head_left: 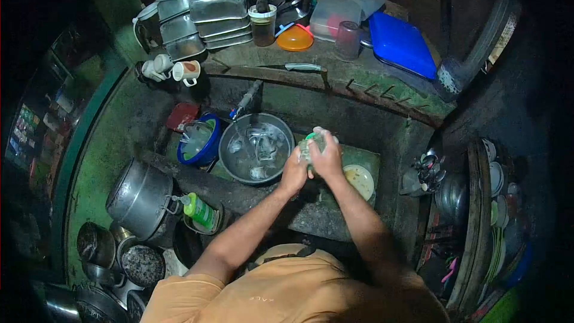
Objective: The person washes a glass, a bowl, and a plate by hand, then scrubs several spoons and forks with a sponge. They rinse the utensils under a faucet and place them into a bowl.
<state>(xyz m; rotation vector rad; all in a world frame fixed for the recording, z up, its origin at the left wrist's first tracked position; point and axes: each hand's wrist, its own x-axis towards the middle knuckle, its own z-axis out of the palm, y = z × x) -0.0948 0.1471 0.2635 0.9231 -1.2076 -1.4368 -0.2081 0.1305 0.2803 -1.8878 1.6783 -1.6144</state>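
Orange shirt [281,293] at bottom edge, both forearms reaching forward over the wet counter [311,212]. Left hand [294,173] and right hand [329,157] both wrapped round a clear glass [311,146]; the glass sits between the palms, with its green-tinged top poking out above the fingers. Steel basin [257,149] of water is just left of the hands, plate [359,180] just right

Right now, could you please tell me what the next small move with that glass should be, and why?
Probably lower the glass leftward into the metal basin to rinse: left hand and right hand grip it with a green scrubber, and the basin holds water.
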